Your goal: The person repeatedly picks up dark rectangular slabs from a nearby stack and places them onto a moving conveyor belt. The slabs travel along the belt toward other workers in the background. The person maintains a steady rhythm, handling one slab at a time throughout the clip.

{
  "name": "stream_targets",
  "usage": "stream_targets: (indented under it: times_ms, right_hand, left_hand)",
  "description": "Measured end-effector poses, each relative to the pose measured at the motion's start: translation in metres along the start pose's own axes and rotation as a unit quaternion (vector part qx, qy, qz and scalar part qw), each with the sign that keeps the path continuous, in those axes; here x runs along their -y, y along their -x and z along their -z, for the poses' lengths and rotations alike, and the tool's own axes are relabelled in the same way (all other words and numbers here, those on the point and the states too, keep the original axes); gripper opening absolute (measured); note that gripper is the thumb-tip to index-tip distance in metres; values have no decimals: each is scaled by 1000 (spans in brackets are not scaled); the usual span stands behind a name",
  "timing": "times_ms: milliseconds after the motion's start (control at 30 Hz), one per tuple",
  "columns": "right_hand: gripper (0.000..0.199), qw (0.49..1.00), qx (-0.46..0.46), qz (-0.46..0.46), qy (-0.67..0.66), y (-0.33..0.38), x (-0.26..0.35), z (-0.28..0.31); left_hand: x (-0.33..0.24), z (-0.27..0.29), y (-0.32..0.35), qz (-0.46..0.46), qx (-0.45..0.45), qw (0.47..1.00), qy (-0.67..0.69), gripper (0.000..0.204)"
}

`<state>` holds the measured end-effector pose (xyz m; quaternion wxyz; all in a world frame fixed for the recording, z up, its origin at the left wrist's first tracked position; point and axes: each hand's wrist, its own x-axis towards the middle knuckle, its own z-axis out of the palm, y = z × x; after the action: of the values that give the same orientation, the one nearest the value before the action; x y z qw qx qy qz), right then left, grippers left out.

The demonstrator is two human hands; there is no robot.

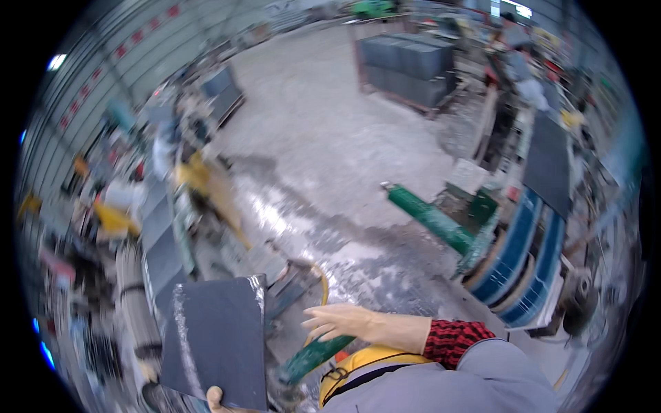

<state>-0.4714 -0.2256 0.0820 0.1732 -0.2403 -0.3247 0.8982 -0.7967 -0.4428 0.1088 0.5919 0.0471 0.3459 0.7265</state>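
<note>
The left hand [215, 398] sits at the bottom edge of the view, and only a thumb or fingertip shows, pressed against the lower rim of a dark grey slate tile [215, 341]. The tile rises from those fingers tilted slightly, its flat face turned up to the camera, with a pale chalky streak running down its left side. The rest of the left hand is hidden behind the tile, so the grip appears to be a pinch at the bottom edge, though the view is too blurred to be sure.

The right hand [342, 321] reaches leftward from a red-and-black checked cuff, its fingers spread loosely and held apart, closing on nothing. Just beneath those fingers lies a green handle [313, 357], near them but apparently not grasped. A yellow hose [323, 283] curves above the fingertips. Farther beyond the fingers, up and to the right, a green cylinder [430, 219] slants over the wet concrete floor [323, 151]. A stack of grey tiles [406, 69] stands well apart at the far end.
</note>
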Motion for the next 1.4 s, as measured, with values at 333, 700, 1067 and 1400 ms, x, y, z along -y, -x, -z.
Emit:
stream_targets:
  times_ms: [333, 700, 1067, 1400]
  right_hand:
    - [47, 911, -334, 204, 134, 238, 44, 92]
    - [26, 574, -780, 215, 122, 366, -48, 153]
    - [19, 480, -610, 524, -351, 379, -66, 230]
    - [21, 420, -522, 587, -455, 391, -29, 300]
  left_hand:
    - [249, -237, -95, 328, 107, 922, -173, 66]
    - [491, -376, -84, 379, 292, 804, -353, 45]
    - [611, -383, -120, 431, 385, 720, -384, 42]
    - [683, -417, -155, 424, 408, 717, -373, 42]
